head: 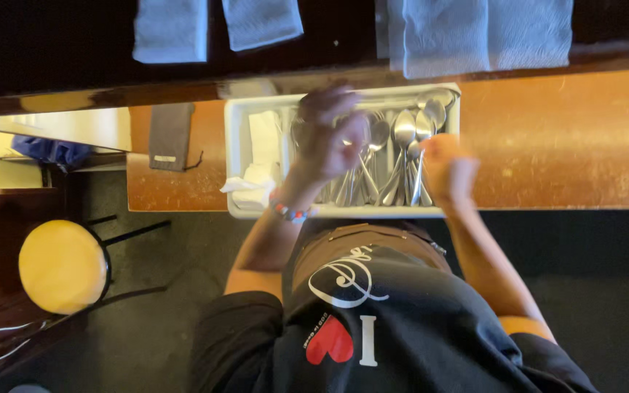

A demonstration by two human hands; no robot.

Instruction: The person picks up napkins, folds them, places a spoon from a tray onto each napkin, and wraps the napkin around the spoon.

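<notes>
brown wood makes up the bench [562, 145], the largest thing here. a white cutlery tray [236, 145] sits on it at the near edge. pale folded towels [485, 33] lie beyond the tray. a round yellow stool [61, 266] stands well left of the tray, below the bench. inside the tray, the left hand [329, 138] hovers blurred over the spoons [402, 145]; i cannot tell what its fingers [340, 94] hold. the right hand [445, 171] rests closed at the tray's near right corner, its grip unclear.
</notes>
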